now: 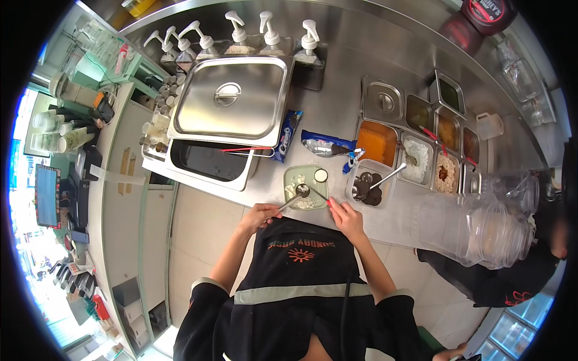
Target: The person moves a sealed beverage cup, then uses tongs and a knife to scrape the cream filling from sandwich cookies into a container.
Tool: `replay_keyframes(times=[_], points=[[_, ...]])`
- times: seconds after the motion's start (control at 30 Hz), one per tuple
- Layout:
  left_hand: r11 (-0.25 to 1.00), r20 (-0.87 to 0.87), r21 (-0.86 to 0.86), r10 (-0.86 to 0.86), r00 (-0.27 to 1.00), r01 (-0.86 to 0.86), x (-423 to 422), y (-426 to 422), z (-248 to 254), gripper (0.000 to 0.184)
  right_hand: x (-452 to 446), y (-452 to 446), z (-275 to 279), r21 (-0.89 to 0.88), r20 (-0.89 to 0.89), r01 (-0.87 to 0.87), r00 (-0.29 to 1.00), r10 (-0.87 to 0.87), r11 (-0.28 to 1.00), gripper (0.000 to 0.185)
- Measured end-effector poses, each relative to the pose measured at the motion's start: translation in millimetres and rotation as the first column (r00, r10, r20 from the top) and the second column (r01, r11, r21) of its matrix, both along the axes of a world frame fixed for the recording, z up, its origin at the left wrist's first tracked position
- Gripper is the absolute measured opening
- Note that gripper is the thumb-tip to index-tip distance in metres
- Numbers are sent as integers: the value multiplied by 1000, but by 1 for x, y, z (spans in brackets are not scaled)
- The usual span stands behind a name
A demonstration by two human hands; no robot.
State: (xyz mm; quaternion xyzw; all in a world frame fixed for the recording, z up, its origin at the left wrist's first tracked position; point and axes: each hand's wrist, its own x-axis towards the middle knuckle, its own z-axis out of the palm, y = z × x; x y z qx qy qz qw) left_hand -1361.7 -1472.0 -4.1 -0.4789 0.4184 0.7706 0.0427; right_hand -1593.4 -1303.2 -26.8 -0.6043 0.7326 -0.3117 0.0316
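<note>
My left hand [263,216] is closed around the handle of a metal spoon [289,203]. Its round, dark-looking end lies over a pale green tray [288,175]; whether something sits in the bowl is too small to tell. My right hand [346,218] grips a slim tool with a red handle [329,203], its thin dark end reaching toward the spoon. White creamy bits [295,180] are scattered in the tray. A round, white-topped piece [321,175] rests at the tray's upper right corner.
Right of the tray, a clear container [385,195] holds dark round cookies [366,188] and a spoon. Blue cookie packets [328,144] lie behind. Left stands a steel pan with lid [232,99]; topping pans [376,141] and stacked plastic tubs [469,225] are right, beside another person [481,277].
</note>
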Motion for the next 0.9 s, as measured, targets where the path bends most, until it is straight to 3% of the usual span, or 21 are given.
replay_keyframes(times=[0.13, 0.23, 0.33, 0.43, 0.63, 0.73, 0.83, 0.87, 0.9], points=[[1000, 25, -22, -11, 1000, 12, -6, 3, 8, 23, 2, 0, -10, 51, -51, -38, 998, 41, 998, 33], [999, 2, -11, -31, 1000, 31, -3, 4, 5, 23, 3, -4, -21, 69, -53, 104, 993, -101, 992, 34], [1000, 28, 2, -11, 1000, 11, -3, 6, 4, 25, 3, -2, -16, 26, -60, -68, 996, 70, 997, 34], [999, 41, 7, -41, 998, 41, -4, 6, 1, 27, 7, -3, -21, 99, -56, 6, 998, 0, 995, 33], [1000, 54, 14, -25, 998, 24, -6, 9, 3, 28, 8, -4, -21, 73, -48, 7, 999, -3, 997, 30], [1000, 15, -19, -24, 1000, 24, -7, 9, 7, 27, 1, -1, -37, 112, 30, 173, 984, -177, 979, 29], [997, -110, -53, -57, 992, 52, -24, 11, 26, 26, 1, 3, -35, 75, 150, 119, 980, -129, 990, 28], [994, -48, -57, -96, 994, 93, -40, 13, 49, 27, 2, 6, -36, 73, 163, 109, 979, -120, 991, 28], [989, -93, -78, -133, 987, 126, -53, 16, 48, 28, 5, 7, -36, 72, 176, 97, 978, -108, 993, 27]])
